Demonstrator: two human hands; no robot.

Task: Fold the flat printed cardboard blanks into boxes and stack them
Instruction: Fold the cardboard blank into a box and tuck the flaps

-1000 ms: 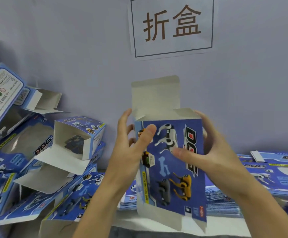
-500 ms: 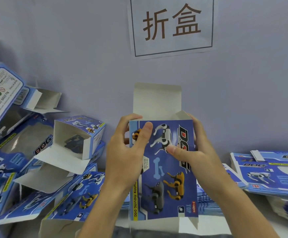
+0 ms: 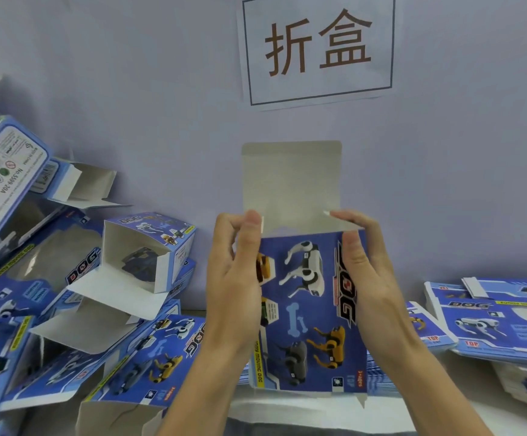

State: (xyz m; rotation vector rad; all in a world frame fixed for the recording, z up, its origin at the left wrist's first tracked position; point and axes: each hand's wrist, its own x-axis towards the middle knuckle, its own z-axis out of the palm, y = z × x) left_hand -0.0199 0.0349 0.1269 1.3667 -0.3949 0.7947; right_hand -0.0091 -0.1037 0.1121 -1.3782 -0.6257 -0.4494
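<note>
I hold a blue printed box [image 3: 309, 313] with robot dog pictures upright in front of me, its grey top flap [image 3: 290, 180] standing open toward the wall. My left hand [image 3: 234, 278] grips the box's left edge, thumb at the upper left corner. My right hand [image 3: 362, 272] grips the right edge, its fingers on the small side flap at the top right corner. A pile of folded boxes [image 3: 98, 294] with open flaps lies at the left. Stacks of flat blanks [image 3: 491, 322] sit at the right.
A pale blue wall [image 3: 130, 89] stands close behind, with a white paper sign [image 3: 317, 47] bearing two characters. More flat blanks [image 3: 381, 372] lie on the table below the held box. The white table edge [image 3: 287, 407] runs along the bottom.
Both hands slid up to the box's top corners. The box squared up and now faces me straight, with its top flap more upright.
</note>
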